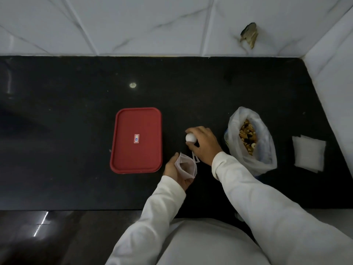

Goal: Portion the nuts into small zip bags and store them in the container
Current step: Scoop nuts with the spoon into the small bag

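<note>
One red container lid (136,140) lies on the tabletop (76,131), beside one large plastic bag of mixed nuts (250,138). There is one small zip bag (186,165), one white scoop (191,138), one stack of white napkins (309,153), and two hands.

Small white sticker (136,139) on red lid (124,150): reads "61", sideways.

Open zip bag (186,166), nut bag (250,138), red container (136,140)

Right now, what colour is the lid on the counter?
Red, with a small white sticker in the middle; the lid shows best in the head view.
</note>
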